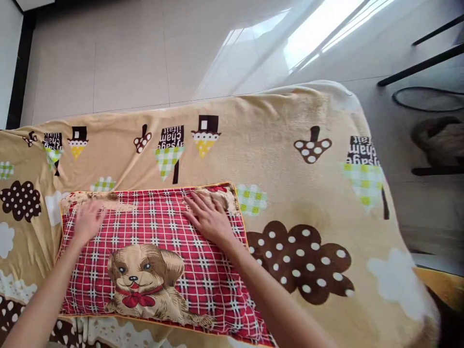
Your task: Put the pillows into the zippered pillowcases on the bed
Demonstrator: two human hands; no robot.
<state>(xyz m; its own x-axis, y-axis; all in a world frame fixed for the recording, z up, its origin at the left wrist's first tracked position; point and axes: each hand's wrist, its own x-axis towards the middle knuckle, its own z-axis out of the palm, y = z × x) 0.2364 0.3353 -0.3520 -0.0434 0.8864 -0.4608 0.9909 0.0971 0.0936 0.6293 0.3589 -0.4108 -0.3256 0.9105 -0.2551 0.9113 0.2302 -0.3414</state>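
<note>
A red plaid pillowcase (170,270) with a printed puppy lies flat on a tan patterned blanket (282,174). My left hand (87,221) rests palm down near the pillowcase's far left corner, fingers stretched out but smeared by motion. My right hand (208,217) lies flat with fingers spread near the far right corner. Neither hand holds anything.
The blanket covers a raised surface whose far edge meets a pale tiled floor (145,53). Dark furniture legs (420,65) and a black loop of cable (427,99) stand at the right. The surface drops off at the right edge.
</note>
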